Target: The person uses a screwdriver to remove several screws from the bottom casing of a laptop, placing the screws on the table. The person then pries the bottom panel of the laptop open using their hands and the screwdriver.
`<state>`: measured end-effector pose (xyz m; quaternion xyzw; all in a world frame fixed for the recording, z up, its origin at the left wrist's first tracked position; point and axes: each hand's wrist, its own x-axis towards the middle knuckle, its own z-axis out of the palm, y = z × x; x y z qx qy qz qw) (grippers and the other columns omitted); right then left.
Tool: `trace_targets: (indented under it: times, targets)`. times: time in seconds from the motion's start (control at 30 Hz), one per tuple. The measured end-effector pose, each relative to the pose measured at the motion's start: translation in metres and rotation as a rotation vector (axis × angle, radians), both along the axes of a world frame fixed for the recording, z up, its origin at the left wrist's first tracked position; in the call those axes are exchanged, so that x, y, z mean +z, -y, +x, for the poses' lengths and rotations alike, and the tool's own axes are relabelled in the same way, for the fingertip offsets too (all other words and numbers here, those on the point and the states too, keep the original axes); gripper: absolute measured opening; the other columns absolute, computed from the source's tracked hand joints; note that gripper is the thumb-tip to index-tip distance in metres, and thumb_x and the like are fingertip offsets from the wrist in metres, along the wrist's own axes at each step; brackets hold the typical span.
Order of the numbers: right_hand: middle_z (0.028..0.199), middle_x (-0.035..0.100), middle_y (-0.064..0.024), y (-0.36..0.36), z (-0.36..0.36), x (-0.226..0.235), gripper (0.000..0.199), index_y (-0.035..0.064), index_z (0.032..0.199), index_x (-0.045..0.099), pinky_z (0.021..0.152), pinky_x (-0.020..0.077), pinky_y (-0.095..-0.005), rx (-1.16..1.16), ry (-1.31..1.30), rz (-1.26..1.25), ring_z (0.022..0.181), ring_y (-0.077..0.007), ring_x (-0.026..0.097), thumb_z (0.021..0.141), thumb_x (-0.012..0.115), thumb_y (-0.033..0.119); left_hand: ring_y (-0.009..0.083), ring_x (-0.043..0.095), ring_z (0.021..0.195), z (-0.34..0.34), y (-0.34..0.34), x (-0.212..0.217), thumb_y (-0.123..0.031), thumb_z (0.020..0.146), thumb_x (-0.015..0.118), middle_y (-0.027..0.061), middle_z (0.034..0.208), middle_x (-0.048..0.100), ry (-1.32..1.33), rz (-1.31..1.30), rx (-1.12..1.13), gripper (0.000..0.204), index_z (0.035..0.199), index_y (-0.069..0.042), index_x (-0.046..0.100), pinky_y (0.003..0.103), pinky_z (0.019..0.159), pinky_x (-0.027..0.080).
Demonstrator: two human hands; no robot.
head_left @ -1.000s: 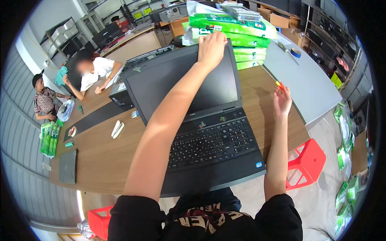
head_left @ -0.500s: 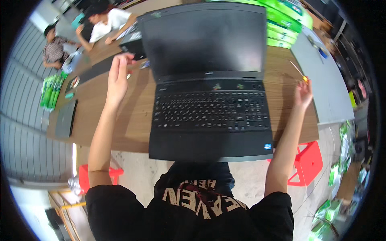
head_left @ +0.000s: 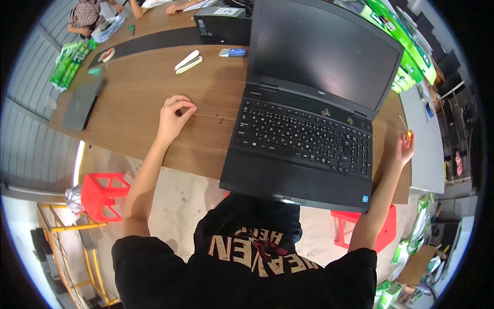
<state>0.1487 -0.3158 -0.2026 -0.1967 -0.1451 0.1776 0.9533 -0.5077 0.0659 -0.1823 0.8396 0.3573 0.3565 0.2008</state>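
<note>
Down from the laptop's point(head_left: 303, 131) screen edge comes the left hand point(head_left: 176, 117), now beside the machine at table point(head_left: 134, 105) level, thumb and fingers curled; whether they pinch anything small, I can't tell. Right hand point(head_left: 405, 148) grips a slim screwdriver point(head_left: 403, 122) by its handle, shaft jutting past the fingers. Laptop sits open at the table's near edge. Looks like a pause between handling and tool work; using that driver calls for steadying the casing first.

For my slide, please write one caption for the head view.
An open black laptop on a brown wood-grain table, left hand beside it, right hand holding a thin, yellow-handled screwdriver.
</note>
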Motion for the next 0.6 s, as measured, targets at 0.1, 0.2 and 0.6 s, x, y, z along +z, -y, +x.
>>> trace_targets:
  times: [0.1,0.2,0.6]
  targets:
    - [0.103,0.06,-0.0123,0.008,0.012,0.001,0.015,-0.0046,0.109,0.055,0.065,0.0363,-0.028,0.054,0.041,-0.002,0.07,-0.0164,0.041,0.098,0.05,0.005,0.0222,0.059,0.096,0.005,0.003,0.001,-0.01,0.079,0.076,0.0041,0.099,0.067,0.045,-0.046,-0.014,0.011,0.089,-0.006,0.075,0.033,0.082,0.048]
    - [0.103,0.06,-0.0119,0.0,0.004,0.005,0.017,-0.0048,0.11,0.055,0.065,0.0359,-0.0276,0.166,0.03,-0.011,0.068,-0.0161,0.041,0.099,0.047,0.006,0.0208,0.059,0.093,-0.002,-0.003,-0.004,-0.009,0.079,0.076,0.0025,0.096,0.067,0.01,-0.012,-0.039,0.013,0.093,-0.008,0.077,0.032,0.082,0.048]
    - [0.089,0.056,-0.0042,-0.007,-0.064,0.143,0.023,-0.0006,0.115,0.054,0.056,0.0339,-0.0219,0.198,0.294,-0.663,0.065,-0.0083,0.043,0.103,0.047,0.018,0.0201,0.064,0.101,0.005,-0.025,0.023,-0.011,0.092,0.061,0.0093,0.108,0.067,0.054,-0.36,-0.173,0.019,0.108,-0.005,0.07,0.031,0.089,0.05]
